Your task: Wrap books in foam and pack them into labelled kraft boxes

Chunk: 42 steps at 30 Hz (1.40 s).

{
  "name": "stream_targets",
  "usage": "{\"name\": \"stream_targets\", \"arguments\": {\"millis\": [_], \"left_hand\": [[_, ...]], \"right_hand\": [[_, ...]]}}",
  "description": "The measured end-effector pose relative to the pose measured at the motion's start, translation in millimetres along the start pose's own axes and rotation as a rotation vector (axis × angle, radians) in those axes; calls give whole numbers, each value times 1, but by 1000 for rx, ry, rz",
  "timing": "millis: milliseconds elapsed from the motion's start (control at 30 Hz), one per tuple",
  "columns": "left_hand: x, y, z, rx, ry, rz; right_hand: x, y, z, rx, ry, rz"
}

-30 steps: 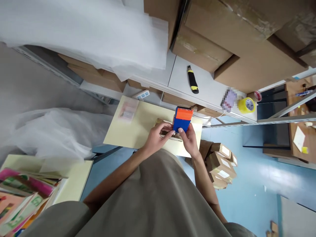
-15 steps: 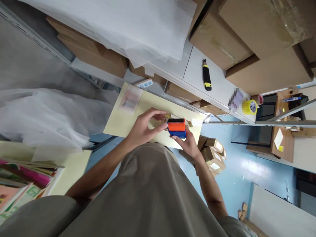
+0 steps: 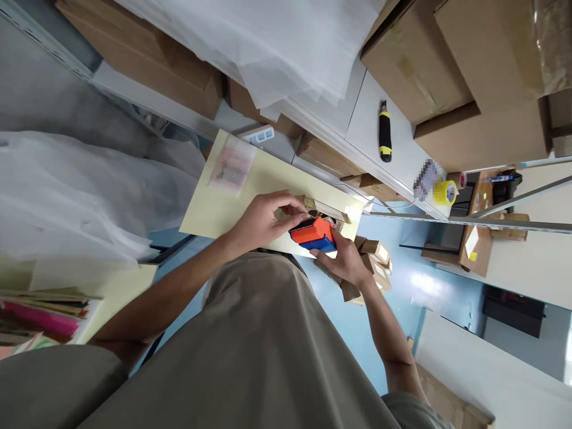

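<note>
My right hand (image 3: 346, 259) grips an orange-and-blue tape dispenser (image 3: 315, 233) by its right end, tilted over my lap. A dark strip lies along its left edge. My left hand (image 3: 272, 221) is closed in a pinch at that edge, thumb and fingertips close together. What it pinches, if anything, is too small to make out. Just beyond the dispenser, a small cardboard box (image 3: 328, 210) rests on the pale yellow board (image 3: 205, 202). The dispenser and my hands hide part of this box.
A printed pinkish packet (image 3: 233, 167) lies on the board's left part. A white power strip (image 3: 259, 134) is behind it. The shelf above holds a black-and-yellow utility knife (image 3: 385, 132), yellow tape (image 3: 444, 193) and large cardboard boxes (image 3: 482, 143). White sheeting (image 3: 80, 190) hangs at left.
The dispenser has tilted, its left end turned toward my left hand, uncovering more of the small box behind. My left fingers have drawn together at its edge. The camera view has shifted slightly.
</note>
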State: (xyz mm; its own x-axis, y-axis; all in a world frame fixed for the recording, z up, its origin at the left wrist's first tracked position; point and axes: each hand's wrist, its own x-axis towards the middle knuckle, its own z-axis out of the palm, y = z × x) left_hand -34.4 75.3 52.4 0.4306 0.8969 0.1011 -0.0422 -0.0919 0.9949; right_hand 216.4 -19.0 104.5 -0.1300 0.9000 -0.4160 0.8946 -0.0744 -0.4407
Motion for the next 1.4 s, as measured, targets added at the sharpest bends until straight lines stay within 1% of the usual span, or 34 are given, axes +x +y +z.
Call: {"name": "stream_targets", "arguments": {"millis": [100, 200, 267, 333, 367, 433, 500, 533, 633, 733, 800, 867, 933, 1000, 1133, 1233, 1400], "left_hand": [[-5, -12, 0, 15, 43, -27], [-12, -22, 4, 15, 98, -87], [-17, -31, 7, 7, 124, -137], [-21, -44, 9, -12, 139, -195], [-23, -53, 9, -29, 155, -230], [-24, -75, 7, -75, 227, -308], [-24, -100, 3, -126, 354, -385], [-23, -114, 2, -156, 373, -412], [-16, -151, 11, -284, 330, -470], [-6, -181, 35, -412, 331, -496], [-2, -197, 54, -458, 351, -520], [-1, -210, 69, -467, 378, -546], [-2, -220, 80, -452, 394, -570], [-4, -228, 87, -424, 393, -592], [-6, -239, 96, -370, 387, -618], [-4, -247, 104, -347, 395, -614], [-3, -255, 118, -288, 393, -573]], "right_hand": [[0, -3, 5, -93, 1, 34], [0, -11, 12, -194, -7, 79], [0, -19, 14, -221, -37, 117], [-3, -25, 10, -221, -90, 169], [-5, -27, 4, -224, -120, 207], [-10, -26, -14, -234, -198, 298], [-15, -20, -39, -215, -289, 382], [-16, -17, -53, -174, -332, 405], [-13, -13, -89, -95, -316, 447], [7, -23, -107, -56, -266, 505], [25, -33, -109, -84, -248, 500], [43, -43, -105, -155, -232, 456], [58, -50, -99, -216, -225, 423], [68, -54, -93, -250, -236, 422], [78, -57, -84, -283, -274, 448], [81, -55, -80, -317, -277, 454], [82, -50, -76, -433, -245, 396]]}}
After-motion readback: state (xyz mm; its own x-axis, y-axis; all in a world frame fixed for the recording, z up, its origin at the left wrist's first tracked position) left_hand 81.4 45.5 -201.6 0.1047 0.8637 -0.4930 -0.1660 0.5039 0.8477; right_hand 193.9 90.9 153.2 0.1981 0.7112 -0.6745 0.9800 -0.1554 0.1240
